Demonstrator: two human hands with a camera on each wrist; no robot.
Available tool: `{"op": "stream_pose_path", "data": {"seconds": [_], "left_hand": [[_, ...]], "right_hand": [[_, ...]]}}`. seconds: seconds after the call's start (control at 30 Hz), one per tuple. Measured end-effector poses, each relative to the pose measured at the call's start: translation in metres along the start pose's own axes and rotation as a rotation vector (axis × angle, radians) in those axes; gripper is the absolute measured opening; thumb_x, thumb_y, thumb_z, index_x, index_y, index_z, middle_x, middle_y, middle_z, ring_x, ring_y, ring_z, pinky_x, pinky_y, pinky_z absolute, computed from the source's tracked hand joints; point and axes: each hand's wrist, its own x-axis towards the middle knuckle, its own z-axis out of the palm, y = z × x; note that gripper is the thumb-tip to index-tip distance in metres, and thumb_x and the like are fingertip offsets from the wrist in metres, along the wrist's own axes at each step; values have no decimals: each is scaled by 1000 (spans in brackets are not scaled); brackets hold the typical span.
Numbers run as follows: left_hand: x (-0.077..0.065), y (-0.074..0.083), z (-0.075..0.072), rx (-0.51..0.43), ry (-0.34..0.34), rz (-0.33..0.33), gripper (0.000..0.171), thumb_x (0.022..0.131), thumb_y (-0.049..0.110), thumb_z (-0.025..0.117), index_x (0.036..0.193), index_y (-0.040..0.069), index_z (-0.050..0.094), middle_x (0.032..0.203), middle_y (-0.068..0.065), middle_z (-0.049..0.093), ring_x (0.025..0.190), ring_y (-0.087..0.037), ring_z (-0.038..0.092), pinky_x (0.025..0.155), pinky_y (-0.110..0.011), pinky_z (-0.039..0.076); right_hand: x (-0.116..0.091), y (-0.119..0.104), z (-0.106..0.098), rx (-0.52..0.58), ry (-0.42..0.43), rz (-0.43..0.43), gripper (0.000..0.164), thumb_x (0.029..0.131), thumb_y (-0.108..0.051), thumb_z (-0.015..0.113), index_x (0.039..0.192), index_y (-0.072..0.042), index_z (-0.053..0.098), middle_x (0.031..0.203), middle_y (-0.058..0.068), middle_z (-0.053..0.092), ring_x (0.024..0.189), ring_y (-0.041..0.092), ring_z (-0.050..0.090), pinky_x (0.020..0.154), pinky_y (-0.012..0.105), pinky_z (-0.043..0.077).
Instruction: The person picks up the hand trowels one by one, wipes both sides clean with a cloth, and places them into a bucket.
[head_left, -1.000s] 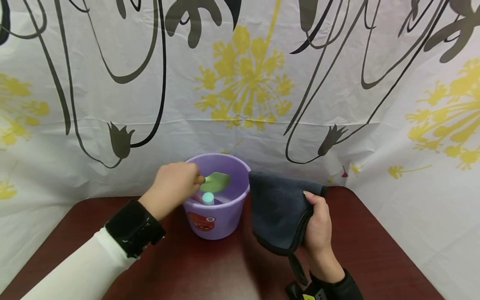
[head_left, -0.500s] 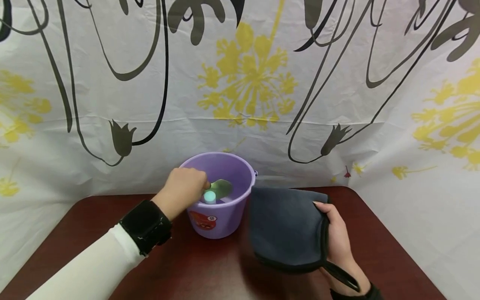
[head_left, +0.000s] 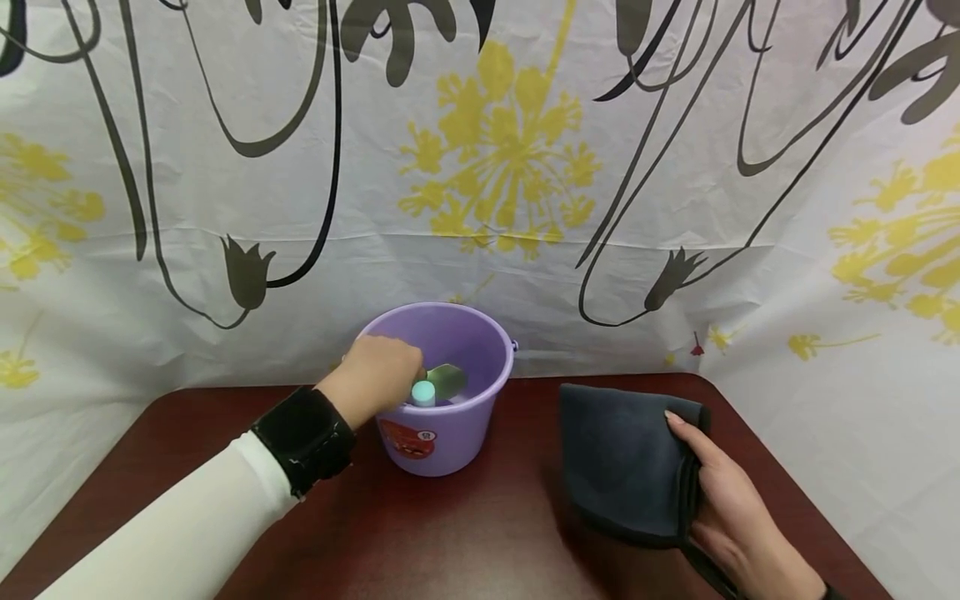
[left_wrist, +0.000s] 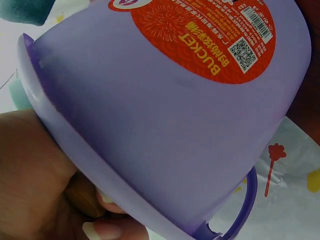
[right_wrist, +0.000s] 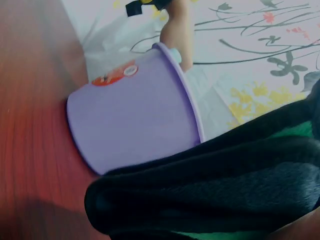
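A purple bucket (head_left: 450, 433) stands upright on the table. My left hand (head_left: 384, 377) is at its rim, fingers curled around the brown handle (left_wrist: 84, 194) of a tool whose flat green blade (head_left: 447, 381) sits inside the bucket. Close to that hand, a mint-coloured cap (head_left: 423, 393) shows in the bucket; what lies under it is hidden. At the right, my right hand (head_left: 723, 492) grips a folded dark grey cloth (head_left: 626, 462) with black edging, thumb on its front face. A loop hangs from the cloth's lower corner. Green shows between the folds in the right wrist view.
The dark red-brown table (head_left: 442, 542) has rounded back corners. Behind it hangs a white patterned sheet (head_left: 360, 275), close to the back of the bucket. A purple handle (left_wrist: 247, 205) hangs at the bucket's side in the left wrist view.
My right hand has carried the cloth right and away from the bucket. My left hand has lowered the green-bladed tool deeper into the bucket, still gripping it. The head view has shifted slightly.
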Motion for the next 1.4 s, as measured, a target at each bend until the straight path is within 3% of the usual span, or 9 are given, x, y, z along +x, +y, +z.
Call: {"op": "stream_pose_path", "data": {"seconds": [0.23, 0.47, 0.7, 0.8, 0.9, 1.07, 1.2, 1.37, 1.4], "left_hand": [[2, -2, -1, -16, -30, 24, 18, 93, 15, 65, 75, 15, 62, 78, -1, 65, 81, -23, 64, 84, -47, 54], [4, -2, -2, -27, -37, 36, 20, 95, 16, 62, 75, 14, 61, 81, -4, 68, 87, -26, 68, 87, -48, 53], [4, 1, -4, -1, -69, 35, 16, 91, 7, 60, 77, 12, 61, 80, -5, 66, 83, -24, 65, 85, -47, 55], [4, 1, -4, -4, -74, 31, 14, 91, 6, 60, 78, 11, 62, 81, -5, 66, 83, -24, 65, 85, -46, 55], [4, 1, -4, -5, -81, 28, 12, 91, 6, 60, 80, 11, 62, 84, -7, 68, 86, -26, 66, 86, -47, 54], [4, 0, -3, -35, -101, 20, 11, 91, 7, 61, 81, 11, 63, 82, -6, 66, 82, -24, 63, 85, -46, 54], [3, 0, -2, -49, -110, 12, 9, 92, 8, 61, 84, 11, 64, 82, -5, 65, 81, -22, 61, 84, -45, 53], [2, 0, -2, -34, -107, 9, 8, 92, 8, 61, 85, 11, 64, 86, -6, 68, 85, -24, 65, 86, -46, 54], [1, 1, -2, -35, -107, 8, 8, 92, 7, 61, 85, 10, 64, 86, -7, 68, 86, -24, 65, 87, -46, 54]], "right_hand": [[7, -7, -26, -187, 21, -42, 70, 105, -56, 38, 158, -23, 6, 146, -15, 35, 113, -9, 58, 99, 24, 50], [8, -14, -50, -344, 124, -158, 78, 104, -57, 37, 159, -11, 6, 157, 0, 23, 105, -15, 56, 90, 17, 52], [6, -13, -42, -866, 522, -340, 75, 106, -54, 28, 150, 6, 38, 153, 35, 37, 130, 37, 49, 94, 34, 47], [6, -10, -38, -906, 637, -477, 63, 108, -46, 34, 138, 6, 54, 140, 37, 51, 101, 4, 62, 86, 24, 48], [8, -7, -34, -951, 687, -614, 50, 108, -39, 42, 118, 4, 65, 121, 37, 63, 80, -23, 42, 65, 9, 38], [13, 2, -31, -1138, 584, -844, 24, 105, -23, 53, 108, -2, 66, 83, 25, 67, 64, -11, 49, 55, 14, 39], [17, 12, -32, -1256, 473, -992, 28, 97, -5, 64, 125, -7, 66, 109, 19, 74, 93, -1, 64, 73, 1, 38], [22, 25, -29, -1405, 288, -1200, 56, 79, 9, 70, 132, -6, 63, 121, 16, 71, 127, -17, 44, 102, -3, 27], [23, 28, -28, -1430, 245, -1258, 50, 84, 5, 66, 133, -6, 63, 123, 15, 71, 131, -20, 38, 106, -2, 24]]}}
